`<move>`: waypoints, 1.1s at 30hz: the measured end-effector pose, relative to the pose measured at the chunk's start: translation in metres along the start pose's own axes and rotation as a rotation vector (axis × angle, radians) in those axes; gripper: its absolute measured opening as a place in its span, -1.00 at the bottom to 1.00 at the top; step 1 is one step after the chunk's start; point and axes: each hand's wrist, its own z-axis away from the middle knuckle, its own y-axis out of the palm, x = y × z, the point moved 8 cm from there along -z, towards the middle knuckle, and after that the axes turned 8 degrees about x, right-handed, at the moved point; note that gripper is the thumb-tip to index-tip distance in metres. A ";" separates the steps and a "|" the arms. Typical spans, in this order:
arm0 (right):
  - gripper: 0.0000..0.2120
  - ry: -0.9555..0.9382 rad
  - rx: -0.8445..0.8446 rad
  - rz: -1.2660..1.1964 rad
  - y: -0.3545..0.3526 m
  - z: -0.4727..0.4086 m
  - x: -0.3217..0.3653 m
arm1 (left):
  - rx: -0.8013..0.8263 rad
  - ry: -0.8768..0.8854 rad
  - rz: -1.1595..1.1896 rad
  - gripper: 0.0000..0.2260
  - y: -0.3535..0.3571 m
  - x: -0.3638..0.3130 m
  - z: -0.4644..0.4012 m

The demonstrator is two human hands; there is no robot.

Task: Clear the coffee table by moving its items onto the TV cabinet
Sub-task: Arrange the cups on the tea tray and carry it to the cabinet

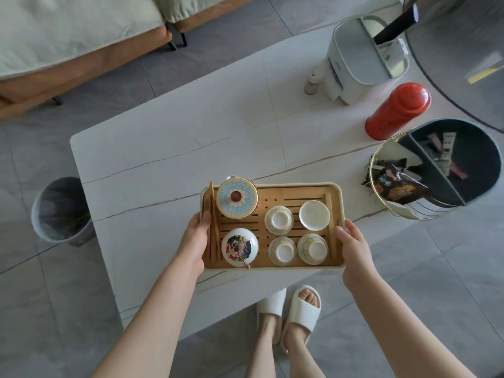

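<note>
Tray [272,187] between fingers [205,218] of 2 hands

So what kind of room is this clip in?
Most likely a home living room: a low marble-look coffee table carrying a tea tray, a sofa beyond it, and tiled floor with a small waste bin.

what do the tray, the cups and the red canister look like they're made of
Tray: likely bamboo or light wood, matte, slotted slats, in a cream, probably plastic, rim. Cups: glazed ceramic, glossy white with painted patterns. Red canister: smooth and shiny, maybe lacquered metal; can't be sure.
</note>
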 end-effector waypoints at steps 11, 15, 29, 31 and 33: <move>-0.60 -0.053 -0.071 -0.148 -0.072 0.101 0.032 | 0.161 0.120 -0.182 -0.60 0.050 -0.053 0.105; -0.63 -0.103 -0.142 -0.229 -0.101 0.124 0.033 | 0.273 0.164 -0.245 -0.62 0.081 -0.066 0.120; -0.66 -0.163 -0.427 -0.554 -0.229 0.170 -0.047 | 0.546 0.217 -0.556 -0.75 0.219 -0.037 0.157; -0.66 -0.168 -0.459 -0.593 -0.253 0.178 -0.064 | 0.561 0.220 -0.590 -0.77 0.242 -0.021 0.169; -0.66 -0.173 -0.490 -0.620 -0.278 0.189 -0.081 | 0.580 0.218 -0.619 -0.76 0.264 -0.003 0.184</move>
